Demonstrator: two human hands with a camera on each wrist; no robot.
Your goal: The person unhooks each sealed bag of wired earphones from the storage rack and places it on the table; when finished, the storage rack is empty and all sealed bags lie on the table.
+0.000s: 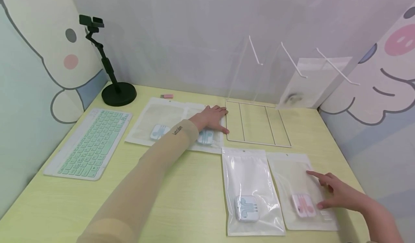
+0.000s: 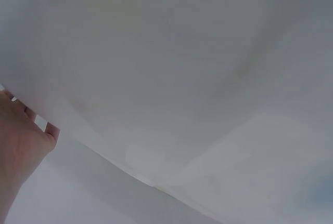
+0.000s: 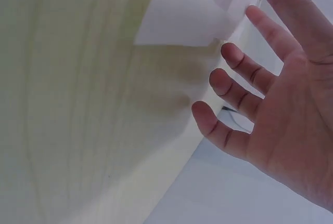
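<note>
My left hand [image 1: 211, 119] lies over a flat white zip bag [image 1: 191, 110] with a blue earphone case [image 1: 205, 137] inside, its fingers spread toward the wire rack. In the left wrist view, the left fingers [image 2: 51, 133] are at the edge of a pale sheet that fills most of the picture. My right hand [image 1: 342, 193] hovers with loosely bent fingers over a bag [image 1: 288, 176] holding a pink earphone case [image 1: 303, 205]. Beside that bag lies another clear-fronted bag [image 1: 244, 171] with a blue earphone case [image 1: 247, 208]. Both palms appear to hold nothing.
A white wire rack [image 1: 259, 143] with three hooks stands at the back; a bag [image 1: 321, 77] hangs on its right hook. Another earphone bag [image 1: 159, 113] lies left of my arm. A mint keyboard [image 1: 94, 145], black stand [image 1: 119, 94] and pink USB stick [image 1: 167, 96] are further left.
</note>
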